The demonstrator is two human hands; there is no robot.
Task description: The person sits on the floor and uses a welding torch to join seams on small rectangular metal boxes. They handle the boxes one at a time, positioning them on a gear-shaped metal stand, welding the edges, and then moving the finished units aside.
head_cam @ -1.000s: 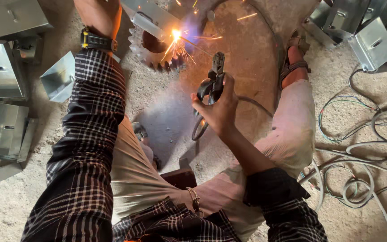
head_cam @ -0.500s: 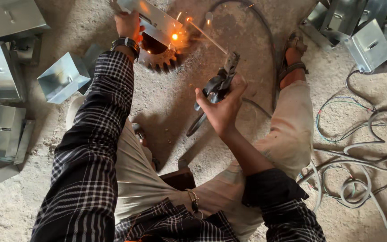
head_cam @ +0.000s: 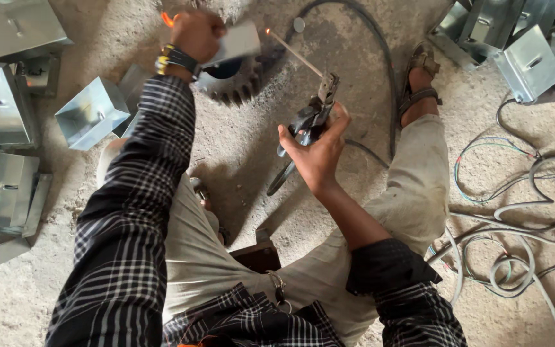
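Gritty concrete floor [head_cam: 245, 154]; left hand [head_cam: 197, 33] grips metal box [head_cam: 239, 40], right hand [head_cam: 319, 151] clasps electrode holder [head_cam: 313, 115]

Metal workshop: sheet-metal boxes [head_cam: 91, 112], cables [head_cam: 515, 218], gritty floor [head_cam: 239, 148].

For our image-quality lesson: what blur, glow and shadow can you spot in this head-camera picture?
Head view: the left hand and the metal box it holds are motion-blurred; the welding rod tip glows orange; the right hand and electrode holder are sharp; soft shadows lie beneath the legs; daylight is even.
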